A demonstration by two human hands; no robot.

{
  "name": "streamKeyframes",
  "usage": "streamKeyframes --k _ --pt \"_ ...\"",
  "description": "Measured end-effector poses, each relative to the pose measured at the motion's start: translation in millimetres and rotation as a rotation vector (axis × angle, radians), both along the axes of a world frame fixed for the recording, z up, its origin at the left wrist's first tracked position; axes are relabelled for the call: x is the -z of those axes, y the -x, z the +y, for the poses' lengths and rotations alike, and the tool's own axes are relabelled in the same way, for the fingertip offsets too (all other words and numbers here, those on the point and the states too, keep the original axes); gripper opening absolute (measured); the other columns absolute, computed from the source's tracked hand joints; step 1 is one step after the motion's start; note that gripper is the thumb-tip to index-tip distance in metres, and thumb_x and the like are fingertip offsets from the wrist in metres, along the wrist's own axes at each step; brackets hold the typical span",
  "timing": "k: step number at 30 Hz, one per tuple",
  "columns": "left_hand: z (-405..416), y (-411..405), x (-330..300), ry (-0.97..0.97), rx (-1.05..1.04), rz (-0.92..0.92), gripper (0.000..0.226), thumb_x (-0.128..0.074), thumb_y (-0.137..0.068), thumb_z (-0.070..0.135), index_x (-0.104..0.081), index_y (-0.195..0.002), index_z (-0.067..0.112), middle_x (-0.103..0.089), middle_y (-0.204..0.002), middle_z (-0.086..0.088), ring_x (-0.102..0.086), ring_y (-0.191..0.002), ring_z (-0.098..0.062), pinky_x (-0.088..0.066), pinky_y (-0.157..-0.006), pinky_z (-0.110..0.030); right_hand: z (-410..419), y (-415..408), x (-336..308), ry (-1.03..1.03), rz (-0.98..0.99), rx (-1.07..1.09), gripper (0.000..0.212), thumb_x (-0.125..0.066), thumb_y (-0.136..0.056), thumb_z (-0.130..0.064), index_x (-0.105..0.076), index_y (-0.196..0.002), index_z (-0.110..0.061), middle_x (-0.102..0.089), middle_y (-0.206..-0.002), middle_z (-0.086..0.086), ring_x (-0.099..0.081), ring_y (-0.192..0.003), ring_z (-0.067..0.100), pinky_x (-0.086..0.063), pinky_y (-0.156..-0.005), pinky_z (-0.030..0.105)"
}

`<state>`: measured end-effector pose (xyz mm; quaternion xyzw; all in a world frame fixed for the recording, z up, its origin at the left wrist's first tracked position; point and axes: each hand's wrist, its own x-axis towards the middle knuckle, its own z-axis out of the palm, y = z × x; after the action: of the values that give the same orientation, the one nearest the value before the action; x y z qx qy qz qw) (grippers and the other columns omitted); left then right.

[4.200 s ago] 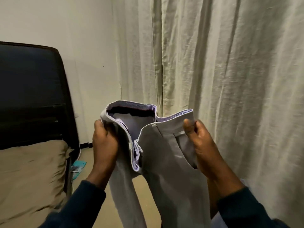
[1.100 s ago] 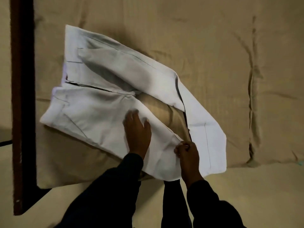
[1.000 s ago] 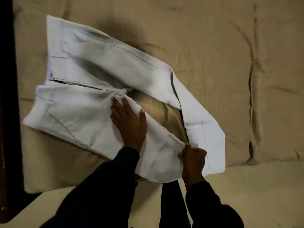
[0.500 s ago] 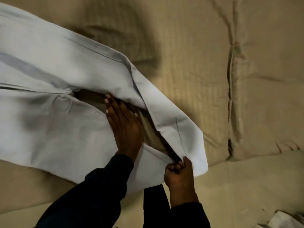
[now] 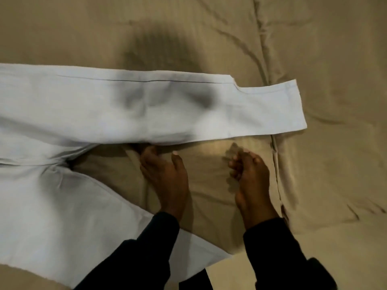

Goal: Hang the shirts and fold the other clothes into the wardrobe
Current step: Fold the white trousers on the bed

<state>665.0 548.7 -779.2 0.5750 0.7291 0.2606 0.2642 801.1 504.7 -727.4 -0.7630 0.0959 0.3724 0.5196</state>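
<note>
Your pale grey trousers [image 5: 117, 114] lie spread on the tan bedsheet [image 5: 324, 49], legs splayed apart. They look light and limp, likely to crease; take them at the hem or seam. No readable label shows. Your left hand [image 5: 165, 174] touches the upper leg's edge; your right hand [image 5: 249, 174] hovers loosely curled, holding nothing.

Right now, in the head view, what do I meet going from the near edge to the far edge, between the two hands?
Near trouser leg → bare bedsheet in the gap → far trouser leg → more bedsheet beyond.
</note>
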Motion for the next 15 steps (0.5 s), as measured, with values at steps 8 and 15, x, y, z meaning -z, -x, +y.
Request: streamKeyframes --k 8,15 --pt "60 -3 -15 0.461 -0.61 -1.268 0.027 -0.062 -0.098 0.021 -0.059 -0.124 0.018 -0.069 -0.115 -0.004 -0.07 -0.097 -0.018 -0.061 -0.074 -0.029 17 -26 20 -0.234 0.348 0.28 0.024 -0.06 -0.097 -0.033 -0.065 -0.111 -0.014 -0.071 -0.111 0.004 -0.068 -0.105 0.016 -0.05 -0.094 0.029" --pt "44 -26 -11 0.659 -0.439 -1.375 0.022 -0.055 -0.099 0.017 -0.062 -0.118 0.023 -0.073 -0.104 0.001 -0.072 -0.088 -0.014 -0.059 -0.081 -0.031 26 -90 30 -0.612 0.334 0.394 0.008 -0.064 -0.09 -0.012 -0.065 -0.092 -0.021 -0.07 -0.088 -0.003 -0.07 -0.086 0.012 -0.055 -0.081 0.028"
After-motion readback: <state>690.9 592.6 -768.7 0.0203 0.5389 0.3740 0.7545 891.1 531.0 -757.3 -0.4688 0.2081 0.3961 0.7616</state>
